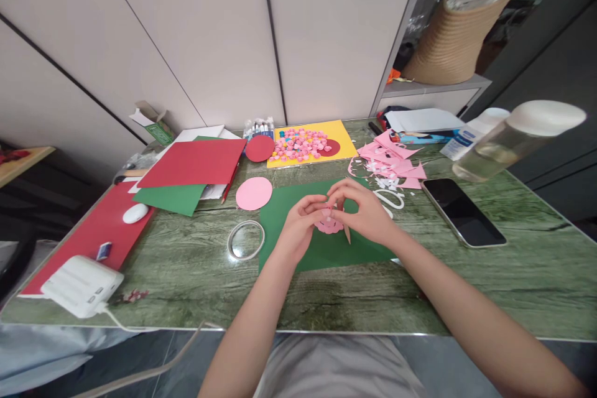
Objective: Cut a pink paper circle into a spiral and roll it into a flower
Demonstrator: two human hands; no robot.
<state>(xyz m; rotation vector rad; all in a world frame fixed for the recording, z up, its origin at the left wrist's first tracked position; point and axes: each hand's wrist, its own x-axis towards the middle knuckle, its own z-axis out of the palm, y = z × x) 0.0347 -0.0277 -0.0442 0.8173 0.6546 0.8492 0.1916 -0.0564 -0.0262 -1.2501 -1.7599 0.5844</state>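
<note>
My left hand (pixel 301 221) and my right hand (pixel 366 211) meet over a green paper sheet (pixel 321 249) on the table. Both pinch a small pink paper flower shape (pixel 328 224) between their fingertips. A thin brown stick (pixel 347 234) pokes down from under my right hand; which fingers hold it is hidden. A pink paper circle (pixel 254 193) lies just left of the green sheet. A clear ring of tape (pixel 245 240) rests near my left wrist.
A yellow sheet (pixel 342 137) bears several pink paper pieces. Red and green sheets (pixel 193 165) are stacked at the left. Pink scraps (pixel 389 158), white scissors (pixel 390 198), a phone (pixel 462 211), a lidded jar (pixel 517 137), a white power bank (pixel 81 286) and a white mouse (pixel 135 213) surround the work spot.
</note>
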